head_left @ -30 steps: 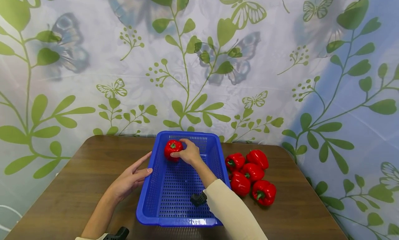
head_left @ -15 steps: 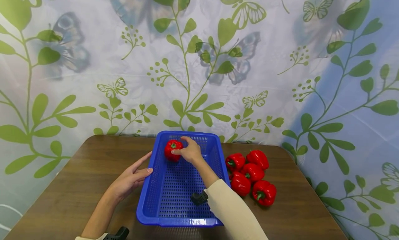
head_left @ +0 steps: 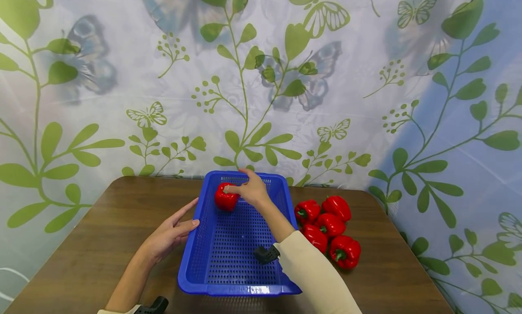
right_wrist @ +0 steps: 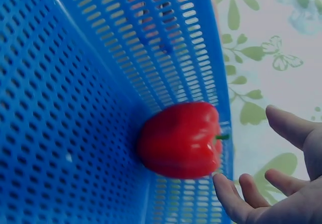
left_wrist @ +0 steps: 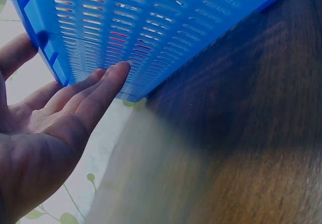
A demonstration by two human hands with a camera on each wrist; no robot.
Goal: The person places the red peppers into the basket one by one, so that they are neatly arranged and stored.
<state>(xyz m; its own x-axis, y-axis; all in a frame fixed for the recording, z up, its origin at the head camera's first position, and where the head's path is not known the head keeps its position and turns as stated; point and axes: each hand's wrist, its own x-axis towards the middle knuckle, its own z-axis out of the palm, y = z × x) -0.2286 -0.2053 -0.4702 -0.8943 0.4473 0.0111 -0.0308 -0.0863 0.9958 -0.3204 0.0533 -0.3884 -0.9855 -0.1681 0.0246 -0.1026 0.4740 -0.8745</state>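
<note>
One red bell pepper (head_left: 226, 200) stands upright in the far left corner of a blue perforated plastic basket (head_left: 188, 259). In the right wrist view the pepper (right_wrist: 181, 141) shows its green stem beside the basket's rim. My right hand (head_left: 253, 191) is just above and right of it, fingers spread and holding nothing. One fingertip comes right at the pepper's top edge in the right wrist view. My left hand (head_left: 169, 234) rests against the basket's left side, thumb at the rim. In the left wrist view its extended fingers (left_wrist: 103, 95) lie along the outer wall.
Several more red bell peppers (head_left: 331, 224) lie grouped on the wooden table (head_left: 387, 259), right of the basket. Behind the table hangs a curtain (head_left: 261, 78) printed with leaves and butterflies. Black wrist cameras (head_left: 266, 255) sit at both cuffs.
My right hand has let go of the bell pepper and lifted up and to the right, its fingers spreading. The pepper stays in the corner. My left hand has not moved.
</note>
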